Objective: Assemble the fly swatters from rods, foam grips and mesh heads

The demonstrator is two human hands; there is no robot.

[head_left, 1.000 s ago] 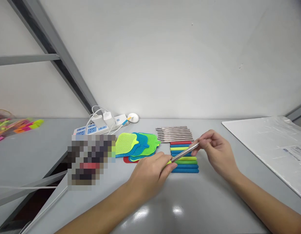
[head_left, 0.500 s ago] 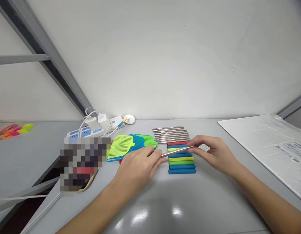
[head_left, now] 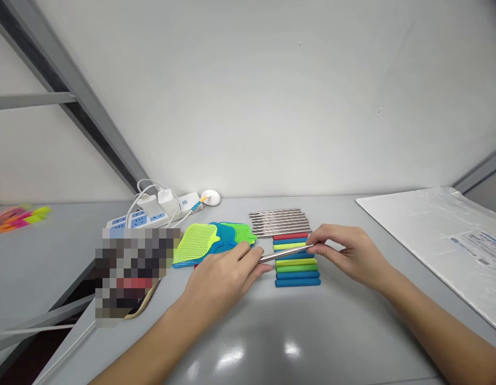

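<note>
A slim metal rod is held nearly level above the table between my two hands. My left hand is closed around its left end, which the fingers hide. At the right end, the thumb and fingertips of my right hand pinch the rod. Beneath it lies a column of foam-like coloured tubes in blue, green, yellow and red. Behind them, several similar metal rods lie side by side. Perforated fly swatter heads in yellow-green, blue and green overlap just beyond my left hand.
A power strip with white plugs and cables stands at the back left. In front of it is a pixelated item. A plastic-wrapped white board covers the right side. Bright coloured pieces lie far left.
The view has shifted slightly. Both hands keep their grip on the metal rod, and its place over the coloured tubes is almost the same.
</note>
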